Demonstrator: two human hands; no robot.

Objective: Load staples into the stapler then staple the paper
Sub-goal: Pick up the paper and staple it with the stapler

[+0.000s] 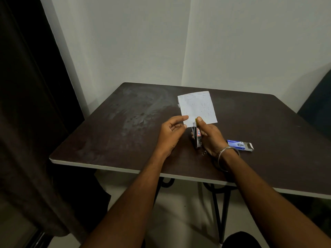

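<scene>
A small white sheet of paper is held up by its near left corner, pinched between the thumb and fingers of my left hand. My right hand grips a small metal stapler with a red-and-white label, thumb on top. The stapler's front end sits at the near edge of the paper. A few loose staples lie on the table just below the stapler.
A blue and white staple box lies open on the dark table, right of my right wrist, which wears a metal bangle. A dark curtain hangs at the left, and the wall stands behind.
</scene>
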